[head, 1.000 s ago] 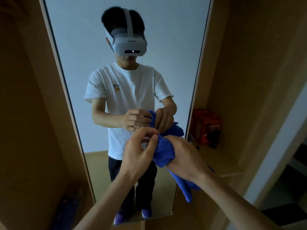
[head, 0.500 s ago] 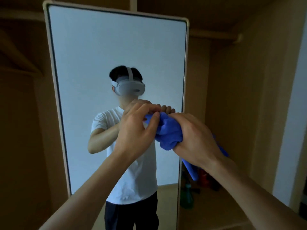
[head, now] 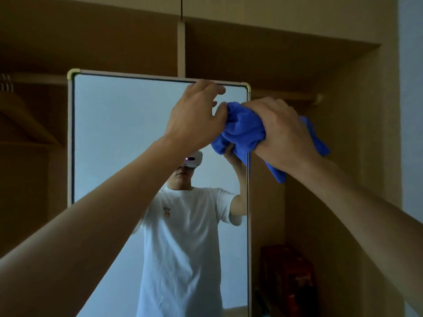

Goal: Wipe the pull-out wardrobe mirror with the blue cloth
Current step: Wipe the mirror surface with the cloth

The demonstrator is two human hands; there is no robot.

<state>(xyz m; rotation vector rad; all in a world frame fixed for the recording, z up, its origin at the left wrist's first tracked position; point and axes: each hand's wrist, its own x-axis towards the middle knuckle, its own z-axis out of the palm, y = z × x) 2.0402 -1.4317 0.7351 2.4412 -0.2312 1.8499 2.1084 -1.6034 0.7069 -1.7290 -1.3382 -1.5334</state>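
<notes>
Both arms are bare as far as the frame's edge, the left arm (head: pixel 91 225) coming in from 8 o'clock and the right arm (head: pixel 354 213) from 4 o'clock. The mirror (head: pixel 114 133) reflects a white short-sleeved T-shirt (head: pixel 183 248) with a small orange emblem (head: pixel 167 211) on the chest. At the shirt's 12 o'clock is a white headset (head: pixel 192 160) with a lit spot in front.

cloth (head: pixel 242 131) before mirror (head: pixel 128 138) top-right corner, box (head: pixel 286 271) right of mirror
</notes>
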